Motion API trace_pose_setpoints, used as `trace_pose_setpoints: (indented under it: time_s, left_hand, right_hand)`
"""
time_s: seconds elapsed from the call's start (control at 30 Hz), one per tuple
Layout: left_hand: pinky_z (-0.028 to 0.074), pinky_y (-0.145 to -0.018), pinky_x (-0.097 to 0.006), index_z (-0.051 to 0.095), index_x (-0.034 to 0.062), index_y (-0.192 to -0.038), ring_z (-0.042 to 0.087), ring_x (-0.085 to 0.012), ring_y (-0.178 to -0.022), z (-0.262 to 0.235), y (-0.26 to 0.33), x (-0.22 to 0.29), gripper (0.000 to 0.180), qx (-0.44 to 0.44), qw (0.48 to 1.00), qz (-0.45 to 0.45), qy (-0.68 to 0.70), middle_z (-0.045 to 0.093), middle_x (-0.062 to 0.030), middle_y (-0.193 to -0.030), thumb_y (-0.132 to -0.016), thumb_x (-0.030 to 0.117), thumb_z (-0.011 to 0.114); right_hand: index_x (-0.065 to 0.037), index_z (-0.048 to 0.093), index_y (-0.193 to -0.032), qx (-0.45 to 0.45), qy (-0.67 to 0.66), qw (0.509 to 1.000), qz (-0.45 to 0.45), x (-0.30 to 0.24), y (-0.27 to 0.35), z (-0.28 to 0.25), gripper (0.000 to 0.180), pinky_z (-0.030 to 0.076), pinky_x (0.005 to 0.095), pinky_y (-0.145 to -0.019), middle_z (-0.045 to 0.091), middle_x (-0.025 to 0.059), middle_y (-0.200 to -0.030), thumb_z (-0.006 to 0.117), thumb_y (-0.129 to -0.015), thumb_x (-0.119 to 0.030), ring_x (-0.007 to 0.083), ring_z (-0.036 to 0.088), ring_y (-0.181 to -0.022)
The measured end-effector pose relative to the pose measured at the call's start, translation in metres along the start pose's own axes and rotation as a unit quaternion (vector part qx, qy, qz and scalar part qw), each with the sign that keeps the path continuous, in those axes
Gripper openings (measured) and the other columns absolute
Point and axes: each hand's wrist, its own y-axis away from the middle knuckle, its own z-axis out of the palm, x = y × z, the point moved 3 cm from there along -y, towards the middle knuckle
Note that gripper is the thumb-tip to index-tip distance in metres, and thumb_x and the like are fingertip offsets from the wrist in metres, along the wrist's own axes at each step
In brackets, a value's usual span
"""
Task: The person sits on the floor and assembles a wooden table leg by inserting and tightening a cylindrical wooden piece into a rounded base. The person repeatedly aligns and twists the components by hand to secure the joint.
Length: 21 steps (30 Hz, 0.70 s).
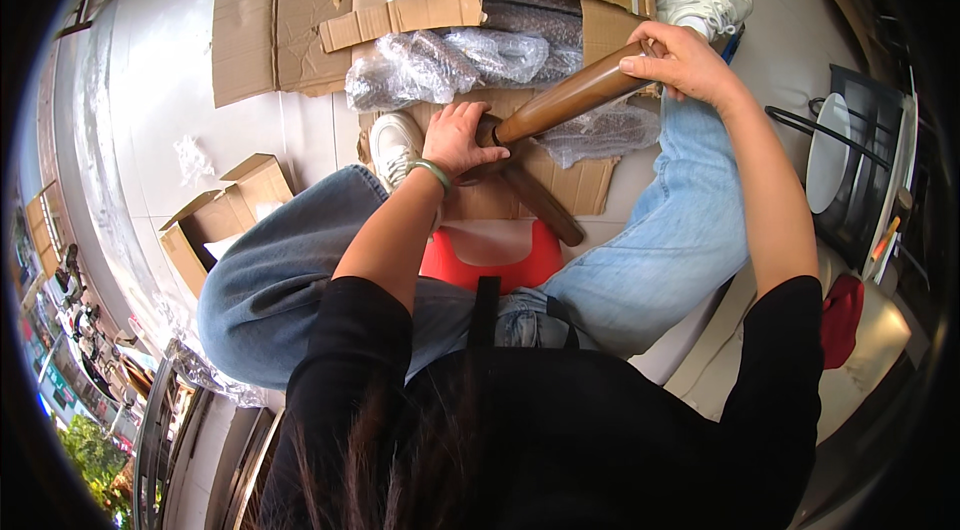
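Note:
A thick, round brown wooden pole (585,98) slants up to the right between my hands. My right hand (683,60) is closed round its upper end, thumb on top. At its lower end the pole meets a darker brown wooden joint piece (490,152), which my left hand (460,135) grips from the left, a green bangle on that wrist. Another brown leg (543,203) runs from the joint piece down to the right. My left palm and the pole hide part of the joint. Both lie over a flat piece of cardboard (590,185) between my feet.
An opened cardboard box (250,30) lies ahead, with bubble-wrapped pieces (450,60) in it. A smaller box (232,215) sits at left. Something red (535,260) is under me. At right stand a black rack (855,160) and a dark red cloth (842,320).

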Motion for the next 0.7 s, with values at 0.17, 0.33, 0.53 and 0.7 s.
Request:
trace_pose_setpoints:
  time_s: [0.17, 0.33, 0.53, 0.7]
  left_hand:
    - [0.040, -0.102, -0.043, 0.058, 0.0084, -0.126, 0.055, -0.0336, -0.116, 0.004, 0.001, 0.000, 0.082, 0.014, 1.000, -0.004, -0.002, 0.063, -0.0133, -0.120, -0.064, 0.056, 0.081]
    - [0.040, -0.101, -0.043, 0.058, 0.0089, -0.125, 0.055, -0.0327, -0.116, 0.003, 0.001, -0.001, 0.082, 0.017, 1.000, -0.014, -0.003, 0.063, -0.0128, -0.119, -0.063, 0.057, 0.081]
    - [0.041, -0.101, -0.043, 0.059, 0.0097, -0.125, 0.056, -0.0318, -0.115, 0.004, 0.001, -0.001, 0.082, 0.022, 1.000, -0.017, -0.009, 0.063, -0.0118, -0.119, -0.063, 0.059, 0.080]
    - [0.041, -0.101, -0.043, 0.059, 0.0128, -0.125, 0.054, -0.0288, -0.118, 0.004, 0.000, -0.001, 0.082, 0.013, 0.999, -0.031, -0.018, 0.063, -0.0081, -0.120, -0.062, 0.060, 0.081]
  right_hand:
    - [-0.004, 0.060, -0.110, 0.006, 0.066, 0.997, -0.042, 0.002, -0.004, 0.006, 0.046, 0.047, 0.0262, -0.056, 0.060, 0.0045, -0.082, 0.077, -0.080, -0.034, 0.0127, 0.058, -0.063]
    - [-0.009, 0.060, -0.116, -0.033, 0.051, 0.988, -0.142, 0.002, 0.003, 0.011, 0.052, 0.045, 0.0292, -0.088, 0.060, 0.0047, -0.100, 0.080, -0.069, -0.016, 0.0167, 0.056, -0.097]
    - [-0.007, 0.061, -0.116, -0.026, 0.005, 0.997, -0.067, 0.011, 0.009, 0.009, 0.044, 0.045, 0.0257, -0.054, 0.060, 0.0037, -0.086, 0.079, -0.077, -0.016, 0.0108, 0.054, -0.064]
    - [-0.007, 0.061, -0.117, -0.041, -0.128, 0.991, -0.025, 0.021, 0.012, 0.017, 0.038, 0.042, 0.0223, -0.049, 0.059, 0.0024, -0.083, 0.074, -0.087, -0.027, 0.0072, 0.051, -0.056]
